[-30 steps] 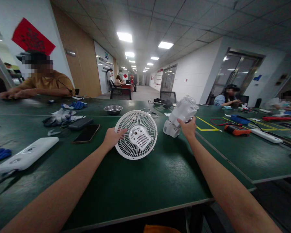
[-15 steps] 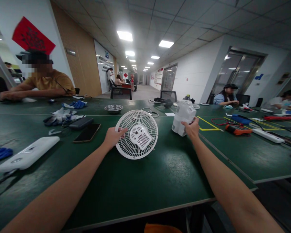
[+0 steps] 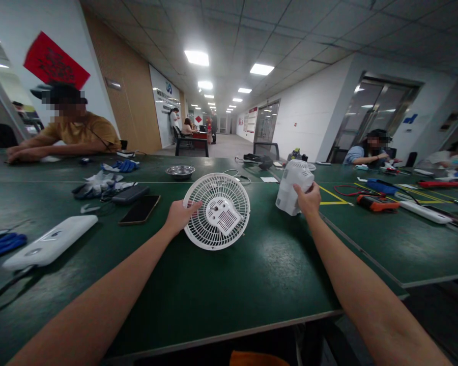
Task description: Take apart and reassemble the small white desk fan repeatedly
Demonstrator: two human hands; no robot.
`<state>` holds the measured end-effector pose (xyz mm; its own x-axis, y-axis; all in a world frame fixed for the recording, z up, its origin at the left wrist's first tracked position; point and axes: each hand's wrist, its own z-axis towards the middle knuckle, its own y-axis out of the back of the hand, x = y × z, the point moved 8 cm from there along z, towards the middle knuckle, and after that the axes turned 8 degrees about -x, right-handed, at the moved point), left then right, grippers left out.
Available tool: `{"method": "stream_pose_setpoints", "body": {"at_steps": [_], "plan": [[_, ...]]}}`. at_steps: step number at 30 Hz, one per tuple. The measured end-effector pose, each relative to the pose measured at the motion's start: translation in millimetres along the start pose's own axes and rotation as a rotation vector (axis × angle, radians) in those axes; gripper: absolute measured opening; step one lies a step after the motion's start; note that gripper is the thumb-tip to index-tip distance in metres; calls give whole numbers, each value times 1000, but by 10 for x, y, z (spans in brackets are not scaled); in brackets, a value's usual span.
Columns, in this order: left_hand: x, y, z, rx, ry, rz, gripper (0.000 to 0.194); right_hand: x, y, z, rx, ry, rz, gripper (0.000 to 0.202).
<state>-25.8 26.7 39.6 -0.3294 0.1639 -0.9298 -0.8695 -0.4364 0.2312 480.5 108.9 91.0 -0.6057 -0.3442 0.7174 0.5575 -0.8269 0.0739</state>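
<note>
A round white fan grille (image 3: pixel 234 195) with a motor plate at its centre tilts above the green table (image 3: pixel 229 300). My left hand (image 3: pixel 178 217) grips the grille's left rim, thumb over the ribs and the other fingers hidden behind. To the right, my right hand (image 3: pixel 309 199) is closed on a white plastic housing (image 3: pixel 290 188), holding its right side. Grille and housing are apart. A white cable (image 3: pixel 238 175) lies behind the grille.
At left lie a phone (image 3: pixel 140 210), a white power strip (image 3: pixel 53 241), a dark case (image 3: pixel 131 194) and gloves (image 3: pixel 99 183). A metal bowl (image 3: pixel 180 172) stands behind. Rightward are an orange meter (image 3: pixel 377 203) and another white strip (image 3: pixel 423 212). People sit across the table.
My right hand and the white housing have shifted slightly right, away from the grille. My left hand still holds the grille. The whole view has moved a little.
</note>
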Motion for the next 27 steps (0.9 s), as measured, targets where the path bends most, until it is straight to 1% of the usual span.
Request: {"method": "stream_pose_setpoints", "body": {"at_steps": [3, 7, 11, 14, 19, 23, 27], "plan": [[12, -3, 16, -6, -11, -7, 36, -52, 11, 33, -22, -42, 30, 74], [62, -5, 51, -7, -18, 14, 35, -134, -19, 41, -9, -97, 149, 75], [88, -9, 62, 2, -18, 19, 34, -153, -26, 41, -3, -104, 175, 74], [87, -15, 51, 16, -2, 10, 34, -142, 10, 45, -35, -91, 136, 74], [39, -11, 21, 14, 6, 4, 32, -108, 100, 48, -100, -62, -57, 76], [-6, 0, -16, 6, 21, -4, 33, -21, 119, 21, -95, -25, -99, 73], [-3, -5, -19, 8, 31, 12, 31, 63, 120, -7, -81, -2, -94, 72]]}}
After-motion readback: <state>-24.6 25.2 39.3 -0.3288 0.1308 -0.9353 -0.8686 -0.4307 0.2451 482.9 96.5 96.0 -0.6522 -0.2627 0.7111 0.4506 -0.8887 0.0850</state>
